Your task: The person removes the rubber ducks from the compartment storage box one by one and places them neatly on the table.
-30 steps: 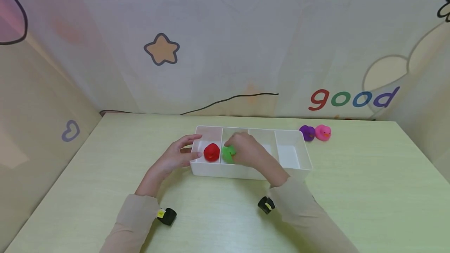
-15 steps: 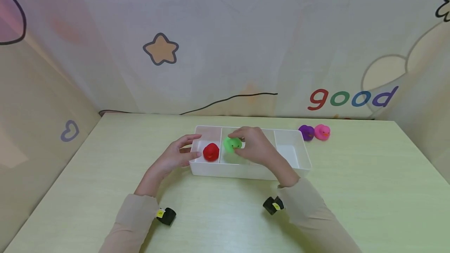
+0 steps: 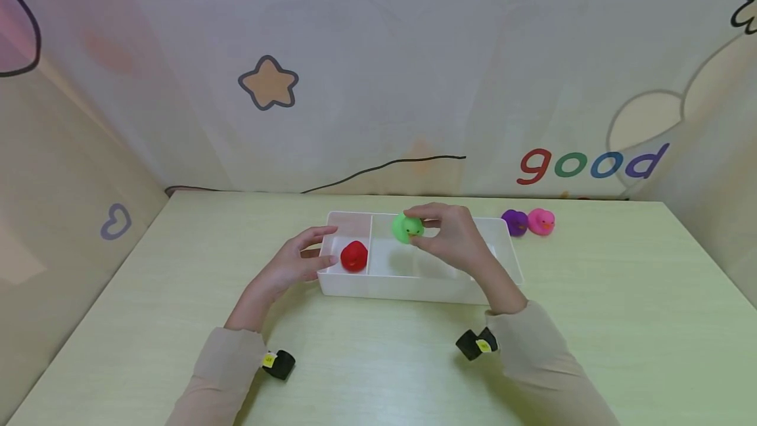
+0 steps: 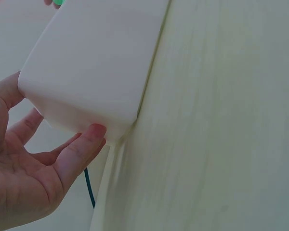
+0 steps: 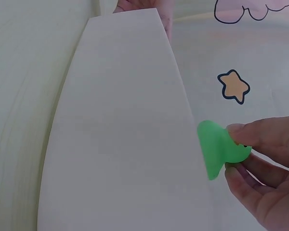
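Observation:
A green rubber duck (image 3: 407,227) is pinched between the thumb and fingers of my right hand (image 3: 452,235), raised over the white divided tray (image 3: 402,288). In the right wrist view the duck (image 5: 216,147) is beside the tray's upper edge, its head between the fingertips. My left hand (image 3: 298,258) holds the tray's left end, with thumb and a finger over the rim. In the left wrist view, other fingers (image 4: 84,149) touch the end wall from outside. A red rubber duck (image 3: 354,256) sits in the leftmost compartment.
Behind the tray's right end, a purple duck (image 3: 516,222) and a pink duck (image 3: 541,221) stand side by side on the pale table (image 3: 355,360). A printed cloth backdrop (image 3: 378,84) rises along the table's back edge.
My right hand has lifted the green duck out of the second compartment and moved it up and to the right. The left hand stays at the tray's end.

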`<state>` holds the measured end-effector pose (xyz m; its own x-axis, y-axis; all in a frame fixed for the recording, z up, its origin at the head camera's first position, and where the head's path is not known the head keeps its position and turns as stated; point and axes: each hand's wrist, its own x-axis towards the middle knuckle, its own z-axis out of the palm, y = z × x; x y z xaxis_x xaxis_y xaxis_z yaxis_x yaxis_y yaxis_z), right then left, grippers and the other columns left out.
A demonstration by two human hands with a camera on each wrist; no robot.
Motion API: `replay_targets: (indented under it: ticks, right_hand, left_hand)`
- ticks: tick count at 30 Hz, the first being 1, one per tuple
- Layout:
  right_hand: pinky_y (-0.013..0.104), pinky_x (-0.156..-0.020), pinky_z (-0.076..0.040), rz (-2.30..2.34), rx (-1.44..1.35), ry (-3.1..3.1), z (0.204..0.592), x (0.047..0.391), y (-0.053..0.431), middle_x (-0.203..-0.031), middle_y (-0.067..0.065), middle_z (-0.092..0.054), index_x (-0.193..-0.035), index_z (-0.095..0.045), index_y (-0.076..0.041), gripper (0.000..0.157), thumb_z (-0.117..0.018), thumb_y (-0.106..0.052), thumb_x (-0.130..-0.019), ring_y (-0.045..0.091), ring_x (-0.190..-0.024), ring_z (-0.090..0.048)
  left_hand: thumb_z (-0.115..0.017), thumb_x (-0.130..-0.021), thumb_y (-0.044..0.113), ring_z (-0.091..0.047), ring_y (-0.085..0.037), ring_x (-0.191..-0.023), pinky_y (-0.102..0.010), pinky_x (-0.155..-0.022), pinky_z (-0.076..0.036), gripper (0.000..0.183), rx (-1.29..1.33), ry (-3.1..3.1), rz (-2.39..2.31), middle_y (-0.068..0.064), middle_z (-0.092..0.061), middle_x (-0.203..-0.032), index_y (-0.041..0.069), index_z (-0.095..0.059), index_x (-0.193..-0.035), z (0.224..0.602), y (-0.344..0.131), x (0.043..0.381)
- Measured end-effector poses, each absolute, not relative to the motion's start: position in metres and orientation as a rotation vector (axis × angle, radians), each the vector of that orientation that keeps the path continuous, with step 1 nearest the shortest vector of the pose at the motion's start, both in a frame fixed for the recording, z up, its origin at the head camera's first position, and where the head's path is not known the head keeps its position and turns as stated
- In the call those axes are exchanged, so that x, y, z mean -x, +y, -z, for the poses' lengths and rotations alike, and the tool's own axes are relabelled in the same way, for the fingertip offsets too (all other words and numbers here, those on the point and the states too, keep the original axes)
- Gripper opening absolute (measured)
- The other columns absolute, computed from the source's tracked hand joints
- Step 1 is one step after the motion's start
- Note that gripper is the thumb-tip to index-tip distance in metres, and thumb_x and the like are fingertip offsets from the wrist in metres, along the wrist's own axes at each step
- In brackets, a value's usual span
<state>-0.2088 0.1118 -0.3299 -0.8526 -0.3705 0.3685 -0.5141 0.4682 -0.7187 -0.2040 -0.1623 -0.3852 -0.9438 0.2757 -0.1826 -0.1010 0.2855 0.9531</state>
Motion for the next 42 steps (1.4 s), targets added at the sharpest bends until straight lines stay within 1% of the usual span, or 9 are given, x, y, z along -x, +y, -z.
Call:
replay_targets:
  ticks: [6,10,15,22,29,32,38,40,42]
  right_hand:
    - [0.039,-0.080,-0.051,-1.404,-0.699,-2.541,0.329,0.210,0.124,-0.103,0.020,-0.065,-0.104,-0.064,0.008,0.036,-0.072,0.009,-0.069,0.031,-0.090,-0.064]
    - [0.035,-0.081,-0.051,-1.398,-0.616,-2.578,0.328,0.209,0.133,-0.105,0.018,-0.065,-0.106,-0.065,0.005,0.037,-0.073,0.005,-0.070,0.029,-0.091,-0.064]
    - [0.035,-0.082,-0.050,-1.402,-0.551,-2.603,0.325,0.208,0.143,-0.108,0.018,-0.064,-0.108,-0.064,0.004,0.037,-0.072,0.004,-0.072,0.030,-0.094,-0.063]
    - [0.031,-0.077,-0.052,-1.411,-0.481,-2.622,0.321,0.206,0.158,-0.111,0.018,-0.062,-0.111,-0.063,0.003,0.039,-0.072,0.003,-0.073,0.032,-0.096,-0.063]
    - [0.028,-0.073,-0.053,-1.435,-0.410,-2.630,0.320,0.206,0.176,-0.113,0.019,-0.061,-0.114,-0.062,0.003,0.039,-0.070,0.002,-0.076,0.033,-0.098,-0.062]
    - [0.024,-0.073,-0.052,-1.409,-0.386,-2.643,0.321,0.206,0.184,-0.113,0.019,-0.061,-0.115,-0.061,0.002,0.039,-0.069,0.002,-0.076,0.034,-0.098,-0.061]
    - [0.010,-0.070,-0.047,-1.325,-0.367,-2.621,0.323,0.205,0.205,-0.111,0.021,-0.061,-0.113,-0.062,0.003,0.038,-0.070,0.002,-0.076,0.035,-0.093,-0.062]
    - [0.010,-0.069,-0.047,-1.315,-0.343,-2.615,0.323,0.205,0.212,-0.111,0.021,-0.061,-0.114,-0.062,0.003,0.039,-0.070,0.002,-0.076,0.030,-0.091,-0.063]
    - [0.011,-0.068,-0.048,-1.333,-0.303,-2.613,0.323,0.205,0.220,-0.112,0.022,-0.060,-0.115,-0.061,0.003,0.040,-0.070,0.001,-0.076,0.020,-0.088,-0.065]
  left_hand:
    - [-0.065,-0.084,0.016,-0.040,-0.034,-0.122,-0.041,-0.084,-0.050,0.056,-0.168,2.234,-1.721,-0.010,-0.034,-0.138,0.022,-0.042,-0.135,0.386,-0.164,0.204]
    - [-0.065,-0.084,0.017,-0.040,-0.034,-0.122,-0.041,-0.084,-0.050,0.056,-0.169,2.233,-1.721,-0.010,-0.034,-0.138,0.022,-0.042,-0.135,0.386,-0.164,0.204]
    - [-0.065,-0.084,0.016,-0.039,-0.034,-0.123,-0.041,-0.083,-0.050,0.057,-0.170,2.230,-1.724,-0.010,-0.033,-0.139,0.021,-0.042,-0.135,0.386,-0.163,0.204]
    - [-0.065,-0.084,0.014,-0.040,-0.033,-0.123,-0.041,-0.085,-0.049,0.057,-0.150,2.200,-1.751,-0.011,-0.033,-0.139,0.020,-0.041,-0.136,0.387,-0.163,0.204]
    - [-0.065,-0.084,0.016,-0.039,-0.034,-0.124,-0.041,-0.084,-0.049,0.057,-0.154,2.220,-1.734,-0.010,-0.033,-0.139,0.021,-0.041,-0.135,0.388,-0.163,0.205]
    - [-0.065,-0.084,0.016,-0.038,-0.034,-0.124,-0.041,-0.084,-0.049,0.057,-0.150,2.226,-1.730,-0.010,-0.032,-0.140,0.021,-0.041,-0.135,0.388,-0.163,0.204]
    - [-0.066,-0.084,0.017,-0.038,-0.034,-0.124,-0.041,-0.084,-0.049,0.057,-0.147,2.230,-1.723,-0.010,-0.032,-0.140,0.021,-0.041,-0.136,0.388,-0.163,0.205]
    - [-0.066,-0.084,0.017,-0.038,-0.034,-0.124,-0.041,-0.085,-0.049,0.057,-0.147,2.229,-1.723,-0.010,-0.033,-0.140,0.022,-0.041,-0.135,0.388,-0.163,0.205]
    - [-0.065,-0.084,0.017,-0.038,-0.034,-0.124,-0.041,-0.084,-0.049,0.057,-0.152,2.228,-1.726,-0.010,-0.033,-0.140,0.022,-0.041,-0.135,0.388,-0.163,0.205]
